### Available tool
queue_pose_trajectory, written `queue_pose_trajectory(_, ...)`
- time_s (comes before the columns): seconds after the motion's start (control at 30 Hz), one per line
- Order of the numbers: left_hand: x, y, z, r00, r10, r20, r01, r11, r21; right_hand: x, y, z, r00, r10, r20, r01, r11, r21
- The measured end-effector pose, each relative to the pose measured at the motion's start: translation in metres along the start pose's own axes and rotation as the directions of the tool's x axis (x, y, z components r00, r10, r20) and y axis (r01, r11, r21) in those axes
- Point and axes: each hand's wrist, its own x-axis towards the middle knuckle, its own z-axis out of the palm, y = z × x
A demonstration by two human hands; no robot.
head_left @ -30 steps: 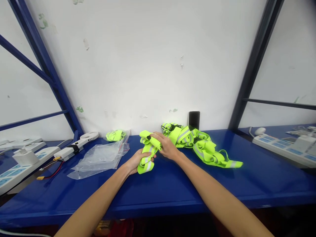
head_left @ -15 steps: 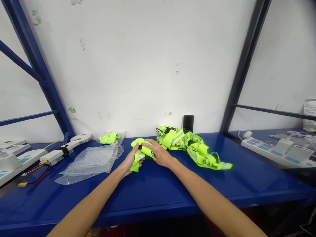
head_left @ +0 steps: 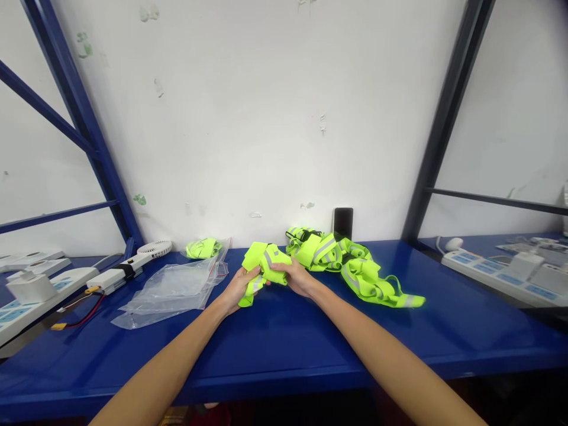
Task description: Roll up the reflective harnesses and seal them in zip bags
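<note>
Between my two hands, above the blue table [head_left: 284, 355], is a bunched neon-yellow reflective strap [head_left: 267, 259] with grey stripes. My left hand [head_left: 239, 289] grips its left side, thumb on top, and a short end hangs below the fingers. My right hand [head_left: 298, 277] pinches the right side with the thumb in front; its other fingers are mostly hidden behind the fabric. Just right of and behind my right hand lies a heap of similar reflective straps [head_left: 319, 251], with black parts showing. A loose strap [head_left: 375, 281] trails from it to the right.
Clear zip bags [head_left: 171, 287] lie left of my hands, with a bagged yellow bundle [head_left: 203, 248] behind. A white fan [head_left: 155, 248], a battery pack with cables [head_left: 113, 278] and power strips [head_left: 48, 296] are farther left. A phone [head_left: 343, 222] leans on the wall; another power strip [head_left: 501, 272] sits right.
Both hands have turned the bunched strap so a wider flat face shows. My right hand has shifted from over its top to its right side. The view has moved slightly left.
</note>
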Motion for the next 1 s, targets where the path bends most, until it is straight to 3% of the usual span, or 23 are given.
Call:
queue_pose_trajectory(0.1,0.002,-0.003,-0.004,1.0,0.013,0.002,-0.013,0.999,0.051,-0.003,-0.003,0.004,0.998,-0.058,0.006,0.058,0.997,0.041)
queue_pose_trajectory(0.23,0.005,-0.007,-0.002,0.997,0.058,-0.055,-0.057,0.998,0.022,-0.005,-0.006,0.01,0.98,-0.193,-0.038,0.186,0.972,-0.141)
queue_pose_trajectory(0.37,0.006,-0.007,0.002,0.99,0.058,-0.129,-0.059,0.998,-0.003,-0.004,-0.004,0.014,0.943,-0.332,-0.016,0.305,0.884,-0.355)
queue_pose_trajectory(0.53,0.008,-0.009,0.001,0.991,0.034,-0.13,-0.035,0.999,-0.007,-0.004,0.002,0.012,0.894,-0.445,0.055,0.397,0.728,-0.559)
queue_pose_trajectory(0.7,0.01,-0.009,0.001,0.989,-0.02,-0.146,0.007,0.996,-0.093,-0.005,0.002,0.005,0.866,-0.462,0.192,0.463,0.594,-0.658)
queue_pose_trajectory(0.83,0.008,-0.004,0.0,0.991,-0.125,-0.051,0.109,0.961,-0.253,-0.006,0.003,0.001,0.845,-0.454,0.284,0.515,0.545,-0.662)
queue_pose_trajectory(1.0,0.003,0.002,-0.003,0.996,-0.077,0.039,0.086,0.906,-0.413,-0.001,0.011,-0.008,0.828,-0.436,0.353,0.541,0.458,-0.705)
